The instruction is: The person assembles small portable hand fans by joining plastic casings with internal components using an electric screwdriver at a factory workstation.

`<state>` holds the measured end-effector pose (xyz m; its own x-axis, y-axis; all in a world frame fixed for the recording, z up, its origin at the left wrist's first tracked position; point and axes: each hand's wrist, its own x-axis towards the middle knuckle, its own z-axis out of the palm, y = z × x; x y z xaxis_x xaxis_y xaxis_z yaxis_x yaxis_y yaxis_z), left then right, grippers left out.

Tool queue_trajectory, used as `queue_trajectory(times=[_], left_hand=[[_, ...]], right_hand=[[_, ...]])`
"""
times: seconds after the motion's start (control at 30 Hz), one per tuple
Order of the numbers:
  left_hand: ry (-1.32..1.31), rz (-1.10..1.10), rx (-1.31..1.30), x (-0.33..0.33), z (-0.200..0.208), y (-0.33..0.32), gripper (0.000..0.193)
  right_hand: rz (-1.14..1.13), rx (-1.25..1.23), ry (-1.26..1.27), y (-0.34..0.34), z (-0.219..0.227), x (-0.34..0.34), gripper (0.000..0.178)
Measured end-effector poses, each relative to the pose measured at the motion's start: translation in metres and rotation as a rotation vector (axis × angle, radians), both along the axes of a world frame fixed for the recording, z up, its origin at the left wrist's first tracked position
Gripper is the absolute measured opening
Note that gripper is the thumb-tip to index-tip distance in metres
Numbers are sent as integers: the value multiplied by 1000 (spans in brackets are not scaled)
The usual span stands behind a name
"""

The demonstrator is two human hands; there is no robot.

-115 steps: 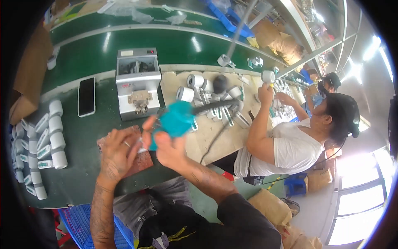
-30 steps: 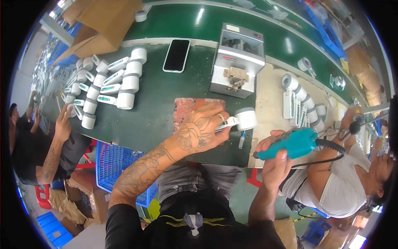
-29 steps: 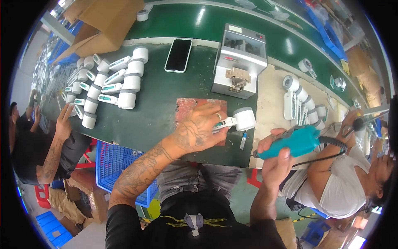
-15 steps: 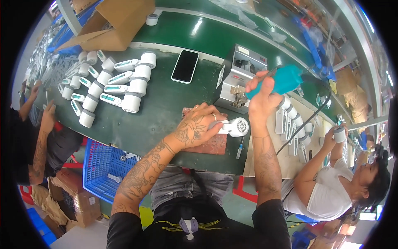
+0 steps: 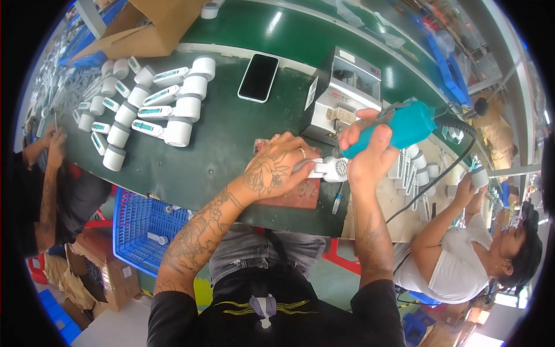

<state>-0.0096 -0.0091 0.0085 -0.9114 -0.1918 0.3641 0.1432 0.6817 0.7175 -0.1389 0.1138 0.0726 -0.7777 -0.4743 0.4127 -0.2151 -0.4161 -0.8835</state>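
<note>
My left hand [image 5: 278,166] is closed on the handle of a white handheld fan [image 5: 334,169], pressing it down over a reddish-brown pad [image 5: 300,195] on the bench. The fan's round grilled head sticks out to the right of my fingers. My right hand [image 5: 370,151] grips a teal corded electric screwdriver [image 5: 407,127], tilted with its tip end low and left, just above the fan head. Whether the tip touches the fan is hard to make out. A small screwdriver [image 5: 337,202] lies beside the pad's right edge.
A grey metal machine [image 5: 342,95] stands behind my hands. Near it lies a phone [image 5: 258,77]. Rows of white fans [image 5: 178,132] fill the left; more fans [image 5: 417,168] lie at right under the cord [image 5: 442,173]. A blue basket [image 5: 136,231] is below the edge. Co-workers sit both sides.
My right hand has brought the electric screwdriver down toward the fan head, turning it flatter. My left hand keeps hold of the fan. The view has shifted slightly.
</note>
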Motion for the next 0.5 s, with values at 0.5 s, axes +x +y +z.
queue_trajectory(times=[0.5], left_hand=[[-32,11,-44,3,2,2,25]], right_hand=[[41,70,-3,0,-29,6,55]])
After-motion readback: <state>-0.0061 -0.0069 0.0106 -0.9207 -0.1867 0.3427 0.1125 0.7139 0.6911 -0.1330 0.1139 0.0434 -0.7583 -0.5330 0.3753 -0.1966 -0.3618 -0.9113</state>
